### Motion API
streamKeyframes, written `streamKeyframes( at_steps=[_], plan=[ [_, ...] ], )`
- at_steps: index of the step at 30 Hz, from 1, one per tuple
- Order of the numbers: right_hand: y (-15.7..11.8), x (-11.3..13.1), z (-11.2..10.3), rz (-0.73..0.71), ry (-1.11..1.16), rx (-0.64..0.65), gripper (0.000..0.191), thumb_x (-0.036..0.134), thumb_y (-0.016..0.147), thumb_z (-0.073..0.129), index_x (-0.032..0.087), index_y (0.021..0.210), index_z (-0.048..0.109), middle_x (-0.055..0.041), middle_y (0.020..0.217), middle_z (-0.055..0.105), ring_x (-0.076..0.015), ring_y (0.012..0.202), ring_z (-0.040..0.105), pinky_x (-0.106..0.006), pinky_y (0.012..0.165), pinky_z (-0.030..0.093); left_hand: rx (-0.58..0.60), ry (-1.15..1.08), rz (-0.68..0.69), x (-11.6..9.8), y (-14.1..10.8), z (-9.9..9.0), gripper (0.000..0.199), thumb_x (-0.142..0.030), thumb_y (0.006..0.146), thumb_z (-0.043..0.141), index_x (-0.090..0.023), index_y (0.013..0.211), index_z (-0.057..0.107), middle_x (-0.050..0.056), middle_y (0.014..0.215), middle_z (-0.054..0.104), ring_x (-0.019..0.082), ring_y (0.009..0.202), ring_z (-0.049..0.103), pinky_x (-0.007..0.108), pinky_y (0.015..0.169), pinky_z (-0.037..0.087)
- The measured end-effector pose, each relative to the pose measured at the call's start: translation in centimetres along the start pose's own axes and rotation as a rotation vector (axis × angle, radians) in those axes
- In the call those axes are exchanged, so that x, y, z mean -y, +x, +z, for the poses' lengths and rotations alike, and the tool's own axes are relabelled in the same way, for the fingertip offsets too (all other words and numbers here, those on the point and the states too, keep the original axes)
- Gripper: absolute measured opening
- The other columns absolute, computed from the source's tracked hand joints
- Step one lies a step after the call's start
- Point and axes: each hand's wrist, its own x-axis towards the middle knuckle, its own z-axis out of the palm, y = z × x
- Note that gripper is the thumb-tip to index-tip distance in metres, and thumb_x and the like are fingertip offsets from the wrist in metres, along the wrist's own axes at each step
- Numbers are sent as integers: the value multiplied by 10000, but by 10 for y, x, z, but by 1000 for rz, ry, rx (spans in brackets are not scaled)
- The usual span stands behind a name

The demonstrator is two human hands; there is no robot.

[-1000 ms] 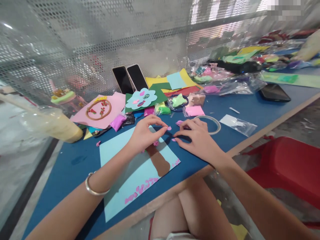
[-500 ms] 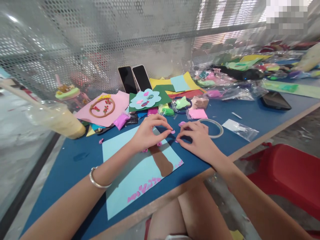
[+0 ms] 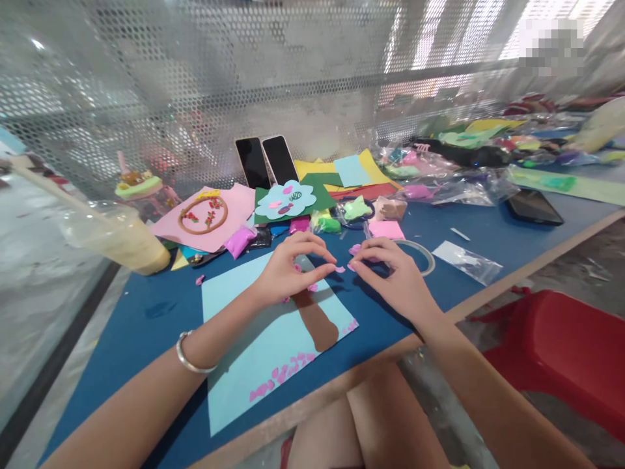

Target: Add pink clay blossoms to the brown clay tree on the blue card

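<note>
Pinching pink bit (image 3: 340, 269), hands (image 3: 295, 272) (image 3: 396, 277) just apart, pale sheet (image 3: 263, 345) near table edge (image 3: 463, 311)

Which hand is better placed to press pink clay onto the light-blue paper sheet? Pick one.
Likely the left hand: it arches over the light-blue paper sheet, a pink clay piece at its fingertips. The right hand is beyond the sheet's right edge.
</note>
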Motion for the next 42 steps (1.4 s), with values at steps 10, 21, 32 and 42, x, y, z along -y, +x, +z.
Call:
streamKeyframes(
  at_steps=[10, 21, 32, 42],
  plan=[
    [5, 13, 22, 187, 719, 41, 94, 305, 780, 673, 227, 728, 682, -14, 831, 565, -157, 837, 541, -281, 745, 436, -122, 38, 200, -9, 0, -1, 169, -319, 710, 735, -185, 801, 689, 49, 796, 663, 159, 768, 603, 308, 747, 467],
    [3, 14, 23, 188, 793, 96, 81, 307, 768, 689, 232, 740, 676, -10, 800, 590, -156, 821, 540, -289, 765, 432, -161, 104, 275, -7, 1, -4, 150, -331, 741, 709, -195, 792, 671, 30, 740, 686, 153, 726, 589, 309, 701, 445],
    [1, 21, 23, 290, 756, 117, 161, 367, 756, 691, 211, 766, 650, -13, 776, 637, -148, 757, 575, -273, 716, 469, -182, 108, 286, -7, 1, -3, 128, -301, 738, 718, -202, 802, 669, 15, 700, 672, 146, 704, 584, 303, 692, 441],
    [1, 21, 23, 344, 867, 120, 196, 321, 687, 759, 216, 799, 637, -3, 793, 654, -134, 733, 623, -274, 735, 501, -213, 160, 308, -8, 0, -2, 134, -281, 727, 732, -203, 812, 663, 5, 693, 666, 139, 692, 584, 292, 677, 430]
  ],
)
